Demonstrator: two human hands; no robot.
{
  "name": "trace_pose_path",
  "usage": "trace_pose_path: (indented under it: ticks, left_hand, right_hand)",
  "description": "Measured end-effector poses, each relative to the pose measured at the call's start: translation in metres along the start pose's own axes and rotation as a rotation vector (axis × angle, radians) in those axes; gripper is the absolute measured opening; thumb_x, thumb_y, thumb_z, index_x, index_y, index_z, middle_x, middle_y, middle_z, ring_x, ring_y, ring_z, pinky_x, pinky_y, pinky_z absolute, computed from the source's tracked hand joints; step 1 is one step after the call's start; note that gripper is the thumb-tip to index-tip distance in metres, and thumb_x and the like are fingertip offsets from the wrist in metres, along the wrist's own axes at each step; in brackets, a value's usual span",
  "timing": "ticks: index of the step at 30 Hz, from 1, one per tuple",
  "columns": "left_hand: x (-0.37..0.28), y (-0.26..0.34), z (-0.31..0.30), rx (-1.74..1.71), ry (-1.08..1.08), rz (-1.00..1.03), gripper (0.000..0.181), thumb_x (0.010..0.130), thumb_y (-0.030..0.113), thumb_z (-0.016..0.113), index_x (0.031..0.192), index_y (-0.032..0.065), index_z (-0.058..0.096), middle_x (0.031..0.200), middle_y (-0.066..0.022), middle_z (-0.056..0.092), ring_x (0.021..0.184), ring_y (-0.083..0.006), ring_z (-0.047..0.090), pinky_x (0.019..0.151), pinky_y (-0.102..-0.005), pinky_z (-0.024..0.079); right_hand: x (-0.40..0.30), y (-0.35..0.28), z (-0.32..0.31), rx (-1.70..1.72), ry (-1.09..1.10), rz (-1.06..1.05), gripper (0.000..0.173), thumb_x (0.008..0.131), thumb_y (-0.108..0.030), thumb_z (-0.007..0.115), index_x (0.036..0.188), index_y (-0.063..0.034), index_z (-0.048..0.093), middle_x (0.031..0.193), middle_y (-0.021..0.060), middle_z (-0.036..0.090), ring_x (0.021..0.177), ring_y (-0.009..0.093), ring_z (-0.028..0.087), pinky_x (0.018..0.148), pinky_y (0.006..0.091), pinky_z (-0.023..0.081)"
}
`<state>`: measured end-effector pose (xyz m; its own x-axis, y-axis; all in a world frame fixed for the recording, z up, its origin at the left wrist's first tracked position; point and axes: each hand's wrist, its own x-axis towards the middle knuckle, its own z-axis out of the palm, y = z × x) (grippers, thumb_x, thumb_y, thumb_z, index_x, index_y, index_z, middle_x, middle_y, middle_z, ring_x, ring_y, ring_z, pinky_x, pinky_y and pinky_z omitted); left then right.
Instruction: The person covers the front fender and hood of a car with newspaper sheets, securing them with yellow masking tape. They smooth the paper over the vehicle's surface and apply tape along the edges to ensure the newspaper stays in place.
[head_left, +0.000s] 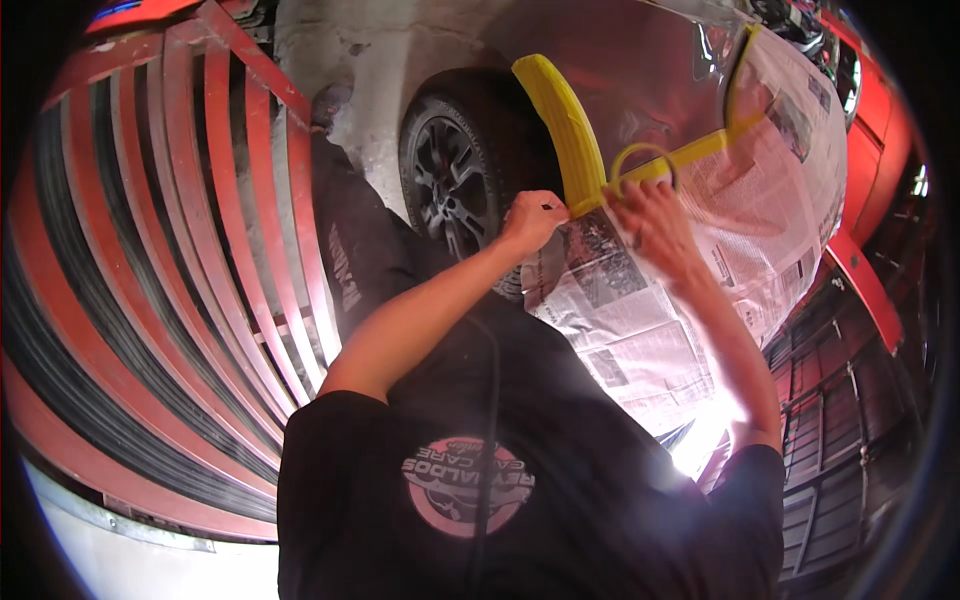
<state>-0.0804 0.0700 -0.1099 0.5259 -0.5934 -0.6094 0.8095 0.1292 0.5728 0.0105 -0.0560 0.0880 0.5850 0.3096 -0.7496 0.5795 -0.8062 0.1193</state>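
Note:
My left hand (537, 222) pinches at the lower end of the wide yellow masking tape (562, 120) that runs along the wheel arch. A roll of yellow masking tape (616, 166) stands on its edge at the fingers of my right hand (654, 219), which look closed on it. Printed newspaper sheets (652, 345) cover the car's body below and to the right of my hands. More yellow tape (701, 148) lines the upper edge of the newspaper, against the bare dark car panel (645, 75). My fingertips hide part of the tape between the hands.
A car wheel (450, 180) with a dark rim lies left of the taped arch. A red slatted metal frame (217, 172) fills the left side. Bright light glares low at the right, by dark metal racking (825, 390). A red part (870, 292) curves at the far right.

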Motion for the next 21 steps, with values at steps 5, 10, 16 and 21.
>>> trace_pose_path:
  ticks: [5, 10, 16, 21]
  left_hand:
    - [0.01, -0.012, 0.006, 0.078, -0.01, -0.04, 0.022, 0.08, 0.023, 0.076, 0.088, 0.0034, 0.078, 0.086, -0.0165, 0.076, 0.082, -0.0251, 0.073, 0.076, -0.0384, 0.055]
    - [0.013, -0.013, -0.008, -0.005, -0.089, -0.094, 0.022, 0.081, 0.02, 0.079, 0.093, 0.002, 0.076, 0.095, -0.0176, 0.075, 0.091, -0.0302, 0.072, 0.083, -0.0396, 0.055]
    - [0.0, -0.001, -0.048, 0.435, 0.378, 0.423, 0.027, 0.09, 0.022, 0.075, 0.107, 0.002, 0.066, 0.109, -0.0179, 0.067, 0.102, -0.0331, 0.065, 0.089, -0.0442, 0.051]
    - [-0.012, 0.058, -0.033, 0.241, -0.117, 0.129, 0.024, 0.095, 0.022, 0.071, 0.088, -0.0001, 0.065, 0.075, -0.0119, 0.065, 0.066, -0.0245, 0.061, 0.066, -0.0378, 0.049]
  right_hand:
    - [0.004, -0.033, 0.01, -0.028, -0.144, -0.037, 0.049, 0.082, -0.011, 0.063, 0.131, -0.0115, 0.067, 0.114, 0.0099, 0.056, 0.105, 0.025, 0.056, 0.09, 0.0402, 0.044]
    - [0.018, -0.045, 0.008, -0.083, -0.174, -0.064, 0.031, 0.083, -0.016, 0.064, 0.113, -0.0117, 0.073, 0.104, 0.0093, 0.057, 0.1, 0.025, 0.058, 0.087, 0.0401, 0.044]
    - [-0.006, -0.04, 0.008, 0.25, -0.014, -0.116, 0.042, 0.077, -0.014, 0.071, 0.119, -0.012, 0.073, 0.106, 0.0115, 0.057, 0.1, 0.029, 0.058, 0.088, 0.0431, 0.045]
    - [-0.032, -0.052, -0.029, 0.719, 0.19, 0.047, 0.044, 0.076, -0.001, 0.069, 0.119, -0.0095, 0.073, 0.106, 0.0145, 0.061, 0.09, 0.03, 0.063, 0.078, 0.0423, 0.051]
